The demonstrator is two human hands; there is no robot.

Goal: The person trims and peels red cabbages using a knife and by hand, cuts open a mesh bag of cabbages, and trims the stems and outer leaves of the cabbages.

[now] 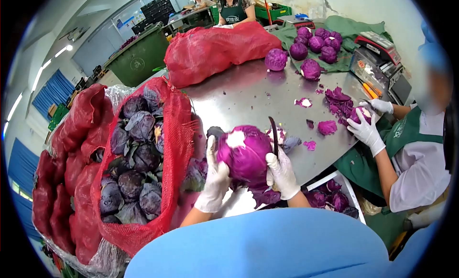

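Observation:
Between my two gloved hands is a peeled red cabbage (248, 161), its pale cut stem end facing up and left. My left hand (213, 182) is closed against the cabbage's left side. My right hand (284, 176) grips a knife (274, 134) with a dark curved blade that points upward, beside the cabbage's right side. The knife's handle is mostly hidden by my fingers. Loose purple leaves (265, 196) lie below the cabbage, and more trimmings lie just behind it on the metal table (229, 103).
An open red mesh sack (179, 149) of unpeeled cabbages stands at left, by more full sacks (62, 192). Another sack (215, 48) lies across the table. Peeled cabbages (318, 43) rest on green cloth near a scale (380, 48). A co-worker (411, 153) at right handles a cabbage.

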